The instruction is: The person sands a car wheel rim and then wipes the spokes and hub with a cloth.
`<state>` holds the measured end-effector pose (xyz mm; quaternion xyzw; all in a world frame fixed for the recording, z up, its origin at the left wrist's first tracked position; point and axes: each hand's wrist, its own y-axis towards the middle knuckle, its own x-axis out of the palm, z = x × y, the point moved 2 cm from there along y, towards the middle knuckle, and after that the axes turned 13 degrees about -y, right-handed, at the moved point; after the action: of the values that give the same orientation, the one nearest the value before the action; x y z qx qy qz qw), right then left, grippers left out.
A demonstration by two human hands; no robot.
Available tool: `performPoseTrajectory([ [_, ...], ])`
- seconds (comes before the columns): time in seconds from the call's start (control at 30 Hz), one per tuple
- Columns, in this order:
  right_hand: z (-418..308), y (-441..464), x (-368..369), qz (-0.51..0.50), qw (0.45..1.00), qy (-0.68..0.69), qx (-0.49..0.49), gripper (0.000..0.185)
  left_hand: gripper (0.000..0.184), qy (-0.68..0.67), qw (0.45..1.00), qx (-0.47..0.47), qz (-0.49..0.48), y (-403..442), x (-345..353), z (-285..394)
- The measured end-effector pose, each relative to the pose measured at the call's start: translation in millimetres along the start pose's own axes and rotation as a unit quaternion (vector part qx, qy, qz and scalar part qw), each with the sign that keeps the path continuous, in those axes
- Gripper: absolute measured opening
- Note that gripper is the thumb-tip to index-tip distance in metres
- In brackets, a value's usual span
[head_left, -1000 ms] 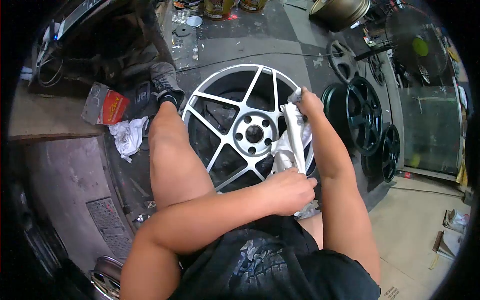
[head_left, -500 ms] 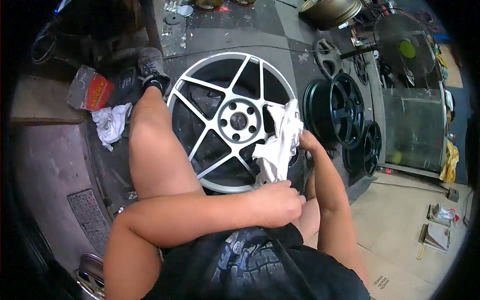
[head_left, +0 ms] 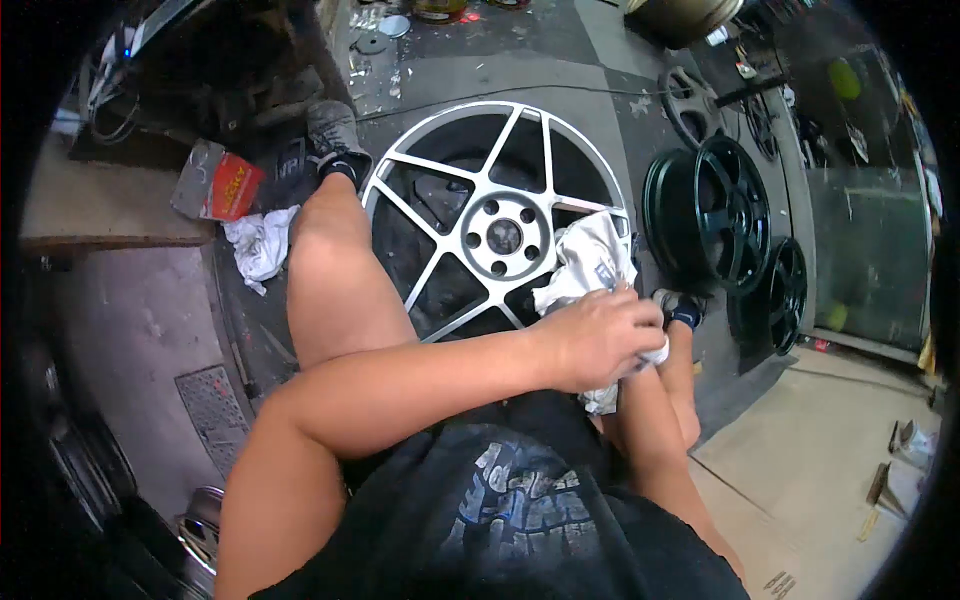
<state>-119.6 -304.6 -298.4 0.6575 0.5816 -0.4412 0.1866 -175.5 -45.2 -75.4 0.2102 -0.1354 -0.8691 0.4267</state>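
Observation:
A silver multi-spoke wheel rim (head_left: 447, 243) lies face up on the dark floor between my legs. Over its right side is draped a crumpled white cloth (head_left: 585, 252). My left hand (head_left: 603, 338) reaches across from the left, closed on the bunched lower part of this cloth, with a bit of white showing below its fingers. The right forearm comes up from the lower right and meets the left hand there. My right hand is mostly hidden behind the left one and the cloth, so its fingers cannot be made out.
Dark green rims (head_left: 735, 212) stand to the right, near a glass-sided cabinet (head_left: 860, 250). A red and grey box (head_left: 232, 187) and another white cloth (head_left: 262, 246) lie at the left. A cable (head_left: 520, 90) crosses the floor beyond the rim.
My right hand has come back from the rim's right edge to meet my left hand. The left hand has moved up and right. The cloth, stretched between them earlier, is now bunched.

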Motion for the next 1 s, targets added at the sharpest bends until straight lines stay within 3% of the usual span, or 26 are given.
performPoseTrajectory([
  [0.1, -11, -55, -16, -0.071, 0.996, 0.049, -0.027, 0.055, 0.041, 0.001, 0.998, -0.03, 0.053, 0, 10, 1],
  [0.27, -24, -132, -30, -0.237, 0.957, 0.131, -0.105, 0.05, 0.045, 0.009, 0.997, -0.058, -0.045, -27, 40, 5],
  [0.33, -27, -151, -30, -0.287, 0.934, 0.159, -0.143, 0.048, 0.054, 0.039, 0.988, -0.103, -0.108, -42, 52, 6],
  [0.37, -29, -158, -28, -0.31, 0.92, 0.174, -0.163, 0.048, 0.069, 0.033, 0.981, -0.128, -0.142, -52, 60, 0],
  [0.53, -41, -169, -27, -0.393, 0.853, 0.224, -0.261, 0.043, 0.089, 0.127, 0.975, -0.073, -0.167, -60, 53, 10],
  [0.6, -43, -165, -22, -0.434, 0.819, 0.236, -0.294, 0.041, 0.084, 0.073, 0.99, -0.073, -0.096, -64, 46, 3],
  [0.67, -34, -151, 2, -0.517, 0.782, 0.226, -0.265, 0.042, 0.074, 0.104, 0.973, -0.17, -0.117, -65, 32, 2],
  [0.7, -54, -153, -34, -0.618, 0.673, 0.341, -0.221, 0.044, 0.069, 0.147, 0.96, -0.2, -0.129, -79, 19, -14],
  [0.73, -58, -139, -53, -0.573, 0.725, 0.255, -0.285, 0.046, 0.064, 0.225, 0.943, -0.217, -0.116, -86, 1, -14],
  [0.77, -50, -130, -65, -0.469, 0.809, 0.252, -0.248, 0.043, 0.061, 0.299, 0.921, -0.243, -0.065, -100, -22, -23],
  [0.8, -45, -119, -80, -0.413, 0.851, 0.293, -0.142, 0.039, 0.056, 0.327, 0.926, -0.182, 0.05, -122, -51, -40],
  [0.83, -25, -99, -75, -0.3, 0.886, 0.348, -0.058, 0.034, 0.047, 0.236, 0.909, -0.302, 0.167, -145, -81, -60],
  [0.87, -3, -78, -75, -0.207, 0.9, 0.384, 0.021, 0.031, 0.041, 0.165, 0.881, -0.355, 0.267, -139, -99, -42],
  [0.9, 13, -66, -79, -0.1, 0.908, 0.402, 0.062, 0.027, 0.04, 0.203, 0.877, -0.303, 0.314, -135, -113, -26],
  [1.0, 60, -36, -74, -0.005, 0.922, 0.358, 0.147, 0.022, 0.045, 0.282, 0.833, -0.371, 0.297, -151, -133, -9],
])
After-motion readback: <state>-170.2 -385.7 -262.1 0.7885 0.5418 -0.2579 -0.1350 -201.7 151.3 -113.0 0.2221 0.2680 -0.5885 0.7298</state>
